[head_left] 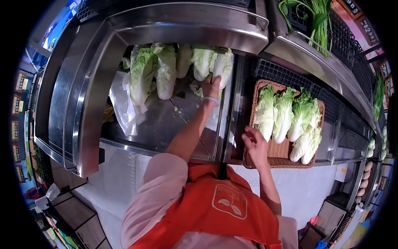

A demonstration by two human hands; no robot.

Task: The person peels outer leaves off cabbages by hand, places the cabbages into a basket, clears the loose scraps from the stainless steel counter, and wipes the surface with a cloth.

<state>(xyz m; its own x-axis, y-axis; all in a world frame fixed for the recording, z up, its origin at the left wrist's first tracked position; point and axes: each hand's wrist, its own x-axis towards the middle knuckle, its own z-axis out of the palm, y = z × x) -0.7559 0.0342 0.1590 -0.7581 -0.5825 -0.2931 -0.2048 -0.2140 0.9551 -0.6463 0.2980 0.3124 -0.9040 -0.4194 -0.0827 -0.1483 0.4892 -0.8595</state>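
My left hand (211, 88) reaches into the metal bin and closes round the lower end of the rightmost napa cabbage (224, 66); some of its fingers are hidden. A second napa cabbage (203, 63) lies just left of that hand. My right hand (256, 146) hovers at the left front part of a brown wicker basket (283, 150), fingers apart and holding nothing. Inside the basket, several napa cabbages (282, 118) lie side by side, with smaller ones (306, 145) at the front right.
More napa cabbages (166, 74) lie at the back of the bin, beside crumpled clear plastic bags (126, 108). Leaf scraps are scattered on the bin floor. A curved steel rail (190, 31) overhangs the back. Black plastic crates (277, 72) and long green vegetables (319, 27) stand behind the basket.
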